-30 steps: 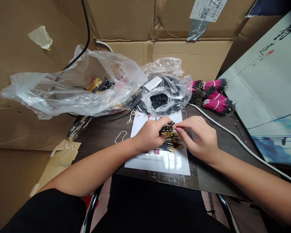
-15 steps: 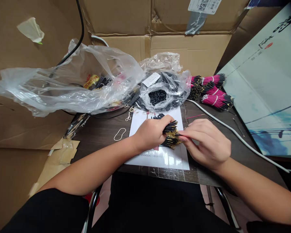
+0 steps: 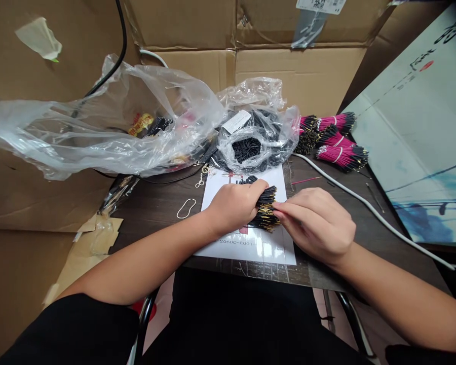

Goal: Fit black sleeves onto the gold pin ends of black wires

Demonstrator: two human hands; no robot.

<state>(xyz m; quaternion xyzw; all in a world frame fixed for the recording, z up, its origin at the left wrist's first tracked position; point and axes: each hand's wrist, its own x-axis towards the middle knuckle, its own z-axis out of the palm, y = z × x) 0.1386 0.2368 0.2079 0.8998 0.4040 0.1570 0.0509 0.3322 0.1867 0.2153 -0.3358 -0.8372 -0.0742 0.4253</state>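
Observation:
My left hand (image 3: 233,207) is wrapped round a thick bundle of wires (image 3: 266,215) with black sleeves and gold-coloured metal tips, which point to the right. The fingertips of my right hand (image 3: 319,223) are pinched together at those tips; whatever is between them is too small to make out. Beneath the hands lies a white printed sheet (image 3: 273,251). Some small loose black sleeves (image 3: 247,180) rest on it just behind my left hand. Farther back, an opened clear bag (image 3: 266,157) is full of short black sleeves (image 3: 246,149).
Pink wire bundles (image 3: 336,154) tied with bands lie at the back right. A white cable (image 3: 383,218) crosses the table's right side. At left are a large clear plastic bag (image 3: 95,147) and a rubber band (image 3: 186,208). Cardboard (image 3: 197,66) walls the back; a painted panel (image 3: 421,137) leans right.
My right hand's fingertips have shifted slightly left along the wire tips. My left hand keeps its grip on the bundle. The whole view has moved a little.

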